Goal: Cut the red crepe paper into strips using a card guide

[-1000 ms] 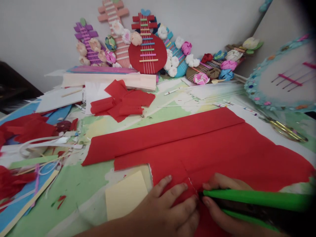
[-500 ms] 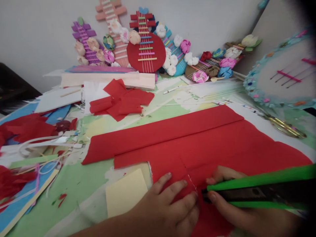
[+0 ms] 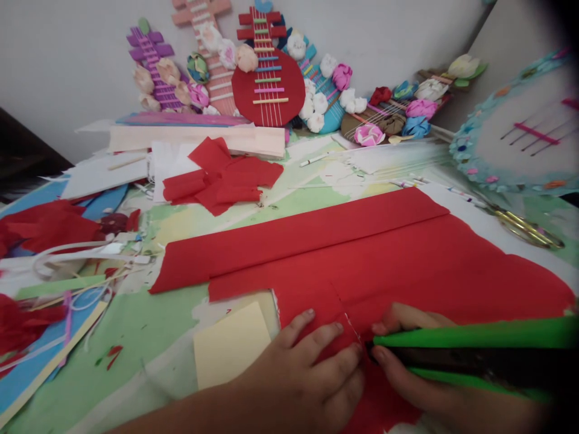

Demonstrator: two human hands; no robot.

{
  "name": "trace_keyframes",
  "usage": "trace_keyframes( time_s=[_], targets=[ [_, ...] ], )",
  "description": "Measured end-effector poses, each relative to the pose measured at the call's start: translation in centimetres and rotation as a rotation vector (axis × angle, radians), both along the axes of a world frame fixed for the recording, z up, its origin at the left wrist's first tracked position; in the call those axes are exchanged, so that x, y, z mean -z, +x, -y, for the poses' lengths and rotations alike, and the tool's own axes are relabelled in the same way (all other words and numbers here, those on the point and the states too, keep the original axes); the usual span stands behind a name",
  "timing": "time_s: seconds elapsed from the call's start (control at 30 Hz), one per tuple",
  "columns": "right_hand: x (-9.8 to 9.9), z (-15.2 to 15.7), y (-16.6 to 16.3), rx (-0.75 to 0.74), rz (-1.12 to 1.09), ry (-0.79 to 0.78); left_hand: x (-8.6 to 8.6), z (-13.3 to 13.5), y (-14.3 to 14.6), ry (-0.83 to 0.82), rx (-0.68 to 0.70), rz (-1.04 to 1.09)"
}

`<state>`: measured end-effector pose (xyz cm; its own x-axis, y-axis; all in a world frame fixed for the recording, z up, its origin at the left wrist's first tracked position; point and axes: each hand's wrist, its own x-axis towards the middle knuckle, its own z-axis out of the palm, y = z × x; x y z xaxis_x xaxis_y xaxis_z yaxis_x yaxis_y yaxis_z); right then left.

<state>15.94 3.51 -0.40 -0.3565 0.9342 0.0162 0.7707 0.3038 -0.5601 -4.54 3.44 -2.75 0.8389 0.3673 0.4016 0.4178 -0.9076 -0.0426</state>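
On the green tabletop [image 3: 149, 337], a red sheet [image 3: 384, 259] lies beneath left fingers [image 3: 319, 345].

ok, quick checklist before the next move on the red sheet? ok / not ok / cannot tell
1. Left hand flat on the red sheet, fingers spread: ok.
2. Right hand gripping the green-and-black tool: ok.
3. Tool tip well clear of the left hand: not ok, it looks very close to the fingers.
4. Pale broken line on the sheet visible beside the left fingers: ok.
5. Line cut right through the sheet: cannot tell.
6. Gold scissors away from both hands: ok, beyond the sheet's far right edge.
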Motion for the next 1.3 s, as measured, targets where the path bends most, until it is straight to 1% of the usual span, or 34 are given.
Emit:
trace_keyframes(
  time_s=[0.17,0.5,0.63,0.73,0.83,0.97,1.1,1.3],
  targets=[
    [0.0,-0.1,-0.2,0.009,0.009,0.03,0.1,0.0,0.0,-0.012,0.007,-0.013],
    [-0.6,-0.3,-0.4,0.009,-0.02,-0.056,-0.1,0.2,0.0,-0.029,0.004,-0.02],
    [-0.6,-0.1,-0.5,0.041,-0.03,-0.04,-0.1,0.1,-0.1,-0.023,0.006,-0.035],
    [-0.5,-0.1,-0.4,0.06,-0.076,-0.011,0.0,0.0,0.0,-0.011,0.008,-0.028],
    [-0.9,-0.3,-0.2,0.038,-0.152,-0.011,0.1,0.0,0.0,-0.013,0.009,-0.009],
    [-1.4,-0.5,0.2,-0.048,-0.23,-0.108,0.0,0.0,-0.1,-0.01,0.011,-0.016],
    [-1.3,-0.3,0.4,-0.087,-0.144,-0.139,0.0,-0.1,0.0,0.001,0.006,0.008],
    [-1.6,-0.4,-0.3,-0.07,-0.089,-0.124,-0.1,-0.2,0.2,0.001,-0.005,0.037]
  ],
)
